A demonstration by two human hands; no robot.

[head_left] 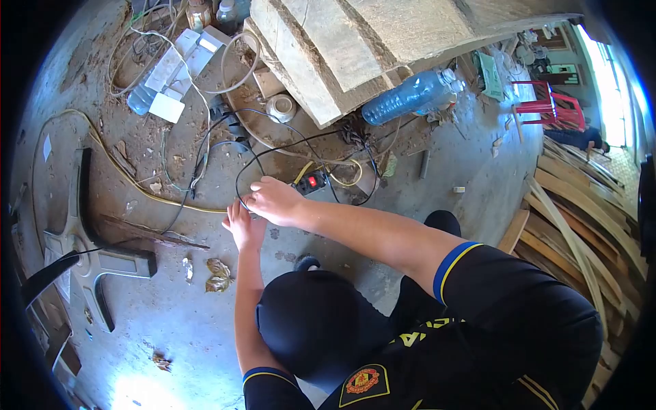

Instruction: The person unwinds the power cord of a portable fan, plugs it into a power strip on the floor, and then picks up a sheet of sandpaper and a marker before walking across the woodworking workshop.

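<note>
My left hand (244, 227) and my right hand (277, 202) meet low over the concrete floor, fingers pinched together. Between their fingertips runs a thin black cable (237, 186), which loops up and away to the right. A yellow cable (157, 198) comes in from the left and passes by my left fingertips; whether they touch it is hidden. Just beyond my right hand lies a black power strip (311, 182) with a lit red switch. More yellow cable (357, 174) curls beside it, amid tangled black wires.
A large wooden block (321, 61) stands ahead, with a blue plastic bottle (410, 96) against it. A star-shaped chair base (85, 253) lies at left. Wooden planks (581, 219) are stacked at right, and a red plastic chair (550, 109) stands farther off near a person (581, 139).
</note>
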